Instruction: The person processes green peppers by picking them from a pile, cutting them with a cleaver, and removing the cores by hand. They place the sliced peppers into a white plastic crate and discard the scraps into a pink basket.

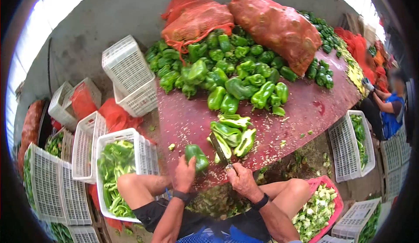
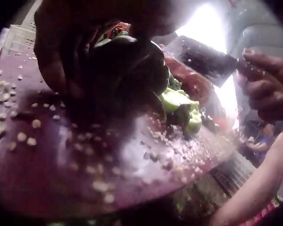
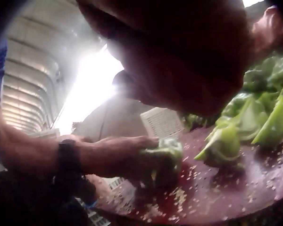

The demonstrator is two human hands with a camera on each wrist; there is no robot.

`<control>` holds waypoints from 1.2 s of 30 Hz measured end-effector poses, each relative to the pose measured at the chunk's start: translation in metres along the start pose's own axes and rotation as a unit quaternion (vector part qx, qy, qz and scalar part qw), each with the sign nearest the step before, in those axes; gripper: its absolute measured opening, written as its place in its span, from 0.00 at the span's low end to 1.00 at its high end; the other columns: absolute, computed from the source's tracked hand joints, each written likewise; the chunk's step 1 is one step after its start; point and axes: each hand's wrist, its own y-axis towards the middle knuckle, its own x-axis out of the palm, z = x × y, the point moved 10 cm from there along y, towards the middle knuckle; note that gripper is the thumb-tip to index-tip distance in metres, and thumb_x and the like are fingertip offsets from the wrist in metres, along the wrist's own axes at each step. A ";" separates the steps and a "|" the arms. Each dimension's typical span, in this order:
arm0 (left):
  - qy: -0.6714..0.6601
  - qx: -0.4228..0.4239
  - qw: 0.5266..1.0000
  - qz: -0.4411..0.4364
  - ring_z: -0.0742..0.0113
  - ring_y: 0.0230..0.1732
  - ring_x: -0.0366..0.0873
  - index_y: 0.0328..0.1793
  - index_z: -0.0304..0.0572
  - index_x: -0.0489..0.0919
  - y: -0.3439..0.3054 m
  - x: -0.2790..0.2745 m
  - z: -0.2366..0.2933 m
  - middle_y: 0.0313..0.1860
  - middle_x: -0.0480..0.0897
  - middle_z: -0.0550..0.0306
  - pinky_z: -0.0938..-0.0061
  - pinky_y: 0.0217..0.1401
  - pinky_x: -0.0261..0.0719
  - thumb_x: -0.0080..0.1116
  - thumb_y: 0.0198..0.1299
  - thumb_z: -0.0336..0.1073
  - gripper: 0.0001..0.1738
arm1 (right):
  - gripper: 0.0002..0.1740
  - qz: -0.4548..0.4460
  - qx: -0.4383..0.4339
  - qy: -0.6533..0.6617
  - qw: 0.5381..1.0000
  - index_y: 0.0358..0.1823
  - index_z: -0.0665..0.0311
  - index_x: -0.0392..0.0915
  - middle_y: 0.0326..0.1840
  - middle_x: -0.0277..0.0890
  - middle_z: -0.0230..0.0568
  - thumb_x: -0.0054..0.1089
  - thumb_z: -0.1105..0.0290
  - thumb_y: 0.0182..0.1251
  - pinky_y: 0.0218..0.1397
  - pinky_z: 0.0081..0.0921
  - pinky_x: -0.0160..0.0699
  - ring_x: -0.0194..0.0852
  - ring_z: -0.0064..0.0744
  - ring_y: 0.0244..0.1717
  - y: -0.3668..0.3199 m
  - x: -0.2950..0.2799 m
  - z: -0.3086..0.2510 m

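Observation:
At the near edge of the red table (image 1: 305, 125), the left hand (image 1: 185, 173) grips a whole green pepper (image 1: 197, 157), fingers around its left side. Just right of it, the right hand (image 1: 242, 179) holds a knife (image 1: 219, 149) by its handle, blade pointing up and away over the cut pepper pieces (image 1: 245, 142). In the left wrist view the pepper (image 2: 132, 70) is dark under the left hand (image 2: 61, 52), and the knife blade (image 2: 203, 59) is raised in the right hand (image 2: 266, 84). The right wrist view shows the left hand (image 3: 122, 155) on the pepper (image 3: 165, 153).
Whole peppers (image 1: 238, 88) are heaped at the back beside red mesh sacks (image 1: 279, 29). Seeds are scattered over the tabletop. A white crate of green strips (image 1: 115, 177) stands at left, a pink crate of pale cores (image 1: 316, 208) at right. Another person (image 1: 389, 107) sits at far right.

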 end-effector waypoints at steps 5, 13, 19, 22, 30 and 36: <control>0.029 0.054 0.997 0.040 0.30 0.50 0.82 0.58 0.32 0.79 -0.004 -0.012 -0.014 0.48 0.84 0.28 0.47 0.51 0.78 0.58 0.70 0.53 0.28 | 0.11 -0.006 -0.029 -0.055 0.998 0.43 0.67 0.75 0.28 0.75 0.61 0.56 0.65 0.74 0.36 0.48 0.76 0.79 0.65 0.33 -0.021 0.031 0.002; -0.025 -0.011 1.000 0.012 0.34 0.42 0.83 0.50 0.34 0.79 -0.006 -0.013 -0.020 0.37 0.84 0.33 0.50 0.44 0.78 0.62 0.68 0.50 0.22 | 0.11 -0.049 -0.011 -0.044 0.998 0.45 0.67 0.74 0.27 0.74 0.60 0.54 0.65 0.75 0.36 0.47 0.75 0.79 0.61 0.31 -0.036 0.064 0.006; -0.013 0.102 0.994 0.037 0.32 0.38 0.80 0.42 0.35 0.75 -0.005 -0.012 -0.012 0.34 0.81 0.34 0.47 0.40 0.76 0.61 0.69 0.46 0.18 | 0.10 -0.068 -0.032 -0.042 0.996 0.41 0.67 0.71 0.27 0.74 0.61 0.52 0.66 0.75 0.35 0.51 0.73 0.79 0.64 0.33 -0.014 0.076 -0.001; 0.005 0.107 0.993 0.042 0.30 0.38 0.80 0.40 0.36 0.73 -0.002 -0.012 -0.016 0.34 0.81 0.33 0.44 0.39 0.75 0.59 0.69 0.43 0.16 | 0.12 -0.079 -0.058 -0.097 0.990 0.41 0.68 0.69 0.26 0.75 0.64 0.52 0.65 0.75 0.35 0.56 0.72 0.78 0.68 0.33 0.001 0.098 -0.008; 0.019 0.110 0.994 0.015 0.28 0.38 0.79 0.40 0.36 0.72 -0.005 -0.007 -0.016 0.34 0.80 0.31 0.41 0.39 0.75 0.58 0.69 0.42 0.15 | 0.16 -0.040 -0.051 -0.219 0.974 0.37 0.66 0.71 0.23 0.78 0.61 0.53 0.59 0.75 0.32 0.60 0.78 0.80 0.67 0.28 0.028 0.125 -0.021; 0.024 0.081 0.996 0.013 0.28 0.39 0.80 0.41 0.36 0.72 0.001 -0.008 -0.029 0.34 0.81 0.31 0.42 0.41 0.76 0.59 0.69 0.42 0.15 | 0.18 -0.052 -0.035 -0.266 0.962 0.36 0.68 0.72 0.23 0.79 0.64 0.53 0.57 0.74 0.34 0.60 0.81 0.82 0.66 0.28 0.033 0.137 -0.008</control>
